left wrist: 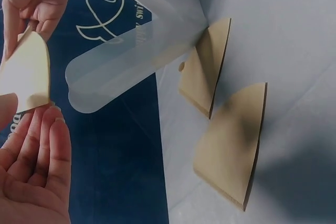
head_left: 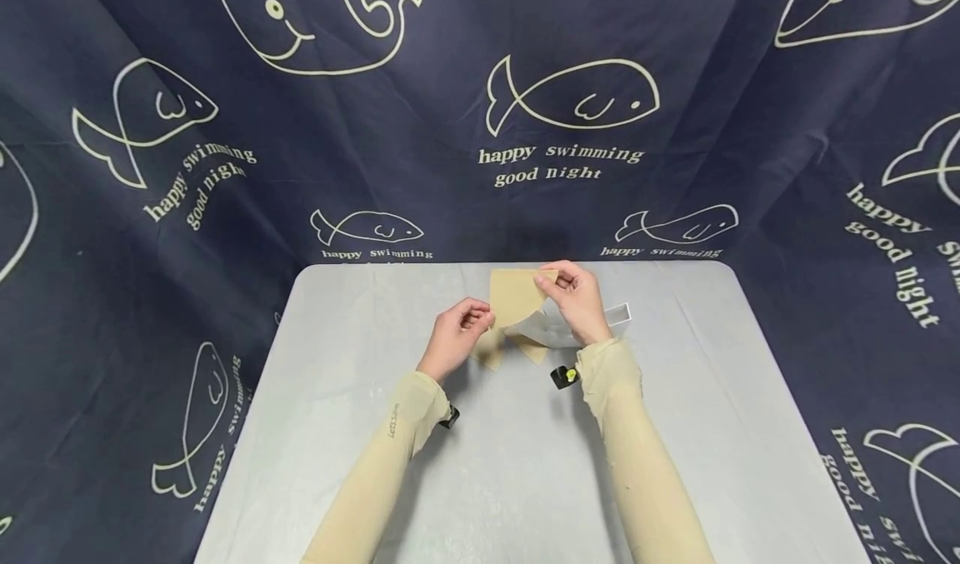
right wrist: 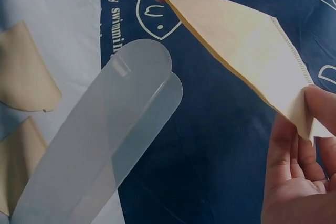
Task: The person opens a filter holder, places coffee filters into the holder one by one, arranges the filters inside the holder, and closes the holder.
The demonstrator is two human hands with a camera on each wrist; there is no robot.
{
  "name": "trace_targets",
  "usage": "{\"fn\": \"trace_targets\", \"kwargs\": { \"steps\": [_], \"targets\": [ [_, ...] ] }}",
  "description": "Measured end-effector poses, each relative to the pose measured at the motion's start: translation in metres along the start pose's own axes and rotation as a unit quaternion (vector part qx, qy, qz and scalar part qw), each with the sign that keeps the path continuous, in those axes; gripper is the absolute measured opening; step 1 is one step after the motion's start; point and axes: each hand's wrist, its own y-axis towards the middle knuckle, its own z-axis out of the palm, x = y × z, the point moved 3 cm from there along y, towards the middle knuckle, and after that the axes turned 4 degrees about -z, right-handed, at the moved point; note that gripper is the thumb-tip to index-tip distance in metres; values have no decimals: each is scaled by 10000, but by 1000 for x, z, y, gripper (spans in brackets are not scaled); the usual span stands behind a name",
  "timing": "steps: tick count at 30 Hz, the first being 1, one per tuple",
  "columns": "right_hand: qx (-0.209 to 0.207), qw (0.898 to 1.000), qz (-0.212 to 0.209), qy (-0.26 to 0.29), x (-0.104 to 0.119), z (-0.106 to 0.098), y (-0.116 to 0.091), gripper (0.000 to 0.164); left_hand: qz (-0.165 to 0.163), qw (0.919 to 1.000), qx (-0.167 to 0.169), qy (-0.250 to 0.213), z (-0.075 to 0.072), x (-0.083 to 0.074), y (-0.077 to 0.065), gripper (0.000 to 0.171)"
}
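A brown paper coffee filter (head_left: pixel 514 293) is held up between both hands above the far part of the table. My left hand (head_left: pixel 456 335) pinches its lower left corner between thumb and fingers. Opposite, my right hand (head_left: pixel 576 299) grips the filter's seamed edge, thumb on the near face, as the right wrist view shows. Beneath the hands lies a translucent plastic sleeve (right wrist: pixel 105 124) with a rounded two-lobed end, partly hidden by the right hand in the head view. Two more coffee filters, one (left wrist: pixel 233 142) nearer and another (left wrist: pixel 206 72) against the sleeve, lie on the table.
The table (head_left: pixel 495 481) has a pale grey cover and rounded far corners. A dark blue curtain (head_left: pixel 450 164) with fish drawings hangs right behind it and along both sides. The sleeve's white rectangular end (head_left: pixel 619 314) sticks out right of the right hand.
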Motion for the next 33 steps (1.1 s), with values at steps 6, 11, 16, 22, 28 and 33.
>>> {"fn": "trace_targets", "kwargs": {
  "steps": [6, 11, 16, 22, 28, 33],
  "targets": [
    [-151, 9997, -67, 195, -9, -3, -6, 27, 62, 9998, 151, 80, 7, 3, 0, 15],
    [-102, 9998, 33, 168, -12, -5, -9, 28, 92, 9994, 235, 246, 9, 4, -1, 12],
    [87, 9998, -161, 9, -2, -5, -4, 29, 183, 9991, 241, 287, 5, 3, 0, 12],
    [428, 9980, -136, -439, 5, -3, 4, 27, 172, 9988, 335, 323, 2, 0, 2, 13],
    [655, 9934, 157, -924, 1, -1, 5, 26, 154, 9983, 323, 450, 2, -2, 1, 11],
    [526, 9935, 206, -987, 1, -2, 0, 28, 83, 9994, 261, 232, 3, -1, -1, 13]
  ]
}}
